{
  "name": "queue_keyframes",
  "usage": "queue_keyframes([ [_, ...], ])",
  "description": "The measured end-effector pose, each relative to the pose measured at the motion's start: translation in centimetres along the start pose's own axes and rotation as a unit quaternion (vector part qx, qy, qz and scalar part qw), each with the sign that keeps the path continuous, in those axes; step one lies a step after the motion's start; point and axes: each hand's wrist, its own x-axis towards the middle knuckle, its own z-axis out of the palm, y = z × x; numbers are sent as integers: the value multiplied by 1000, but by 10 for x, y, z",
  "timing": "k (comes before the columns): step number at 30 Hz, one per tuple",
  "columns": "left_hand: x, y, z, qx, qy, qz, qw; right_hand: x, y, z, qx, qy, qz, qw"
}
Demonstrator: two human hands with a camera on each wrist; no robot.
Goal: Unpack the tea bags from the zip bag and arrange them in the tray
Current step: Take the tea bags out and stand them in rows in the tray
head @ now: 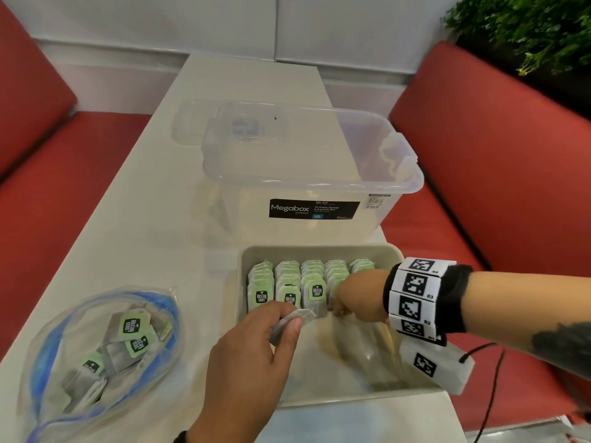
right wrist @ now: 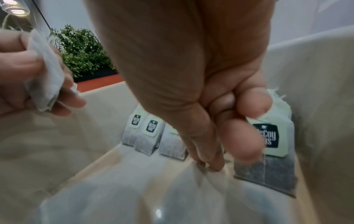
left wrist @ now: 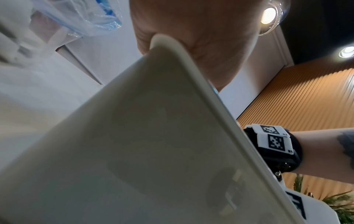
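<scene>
Two hands are working over the tray.
Right hand is pinching a tea bag upright in the rows; left hand is gripping another bag, zip bag lying alongside.

This looks like a café or diner booth rather than a home: a narrow white desk runs away from the viewer between two red upholstered bench seats, one on the left and one on the right, and ends at a plain pale wall. A hedge-like green plant stands behind the right bench. The left wrist view shows round recessed ceiling lights in a dark ceiling and a ribbed wood-toned wall panel.
</scene>
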Motion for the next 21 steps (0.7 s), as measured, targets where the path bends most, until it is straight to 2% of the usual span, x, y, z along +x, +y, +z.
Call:
queue_keyframes([
  [4, 1, 0, 1, 17, -3, -4, 1000, 4, 0, -2, -9, -4, 6, 1000],
  [7, 2, 1, 0, 6, -2, -3, 1000, 2, 2, 0, 21, 21, -15, 999],
  [14, 11, 7, -9, -149, 15, -73, 986, -16, 3, -3, 68, 48, -22, 996],
  [16, 13, 7, -11, -180, 11, -90, 980, -26, 4, -7, 92, 92, -20, 991],
  [18, 14, 7, -12, -202, 13, -93, 975, -38, 3, -15, 135, 170, -30, 976],
  [21, 13, 9, -12, -218, 15, -87, 972, -59, -7, -26, 272, 265, -77, 922],
])
